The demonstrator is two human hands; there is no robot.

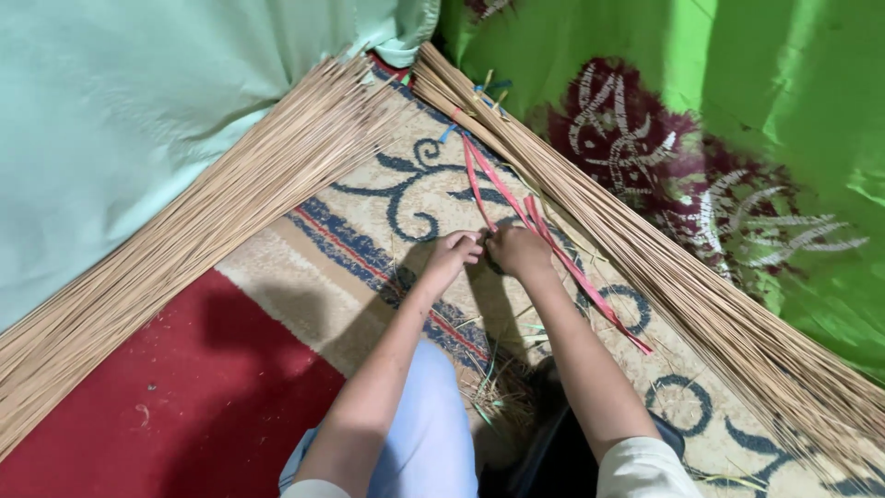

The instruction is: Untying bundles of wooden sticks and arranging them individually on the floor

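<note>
Red strips [544, 242] lie on the patterned carpet [369, 221], between two long bundles of thin sticks. Left of the strips, one bundle [194, 231] slants against pale green cloth [120, 111]. The left hand [454, 253] and right hand [516, 251] meet, fingers curled shut, pinching the strips. Right of them lies the second bundle [701, 295], against bright green patterned cloth [737, 138].

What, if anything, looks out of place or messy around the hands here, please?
Loose straw scraps lie scattered on the carpet near the knees, strayed from the neat stick bundles. Both hands, left and right, meet at the red strips.
</note>
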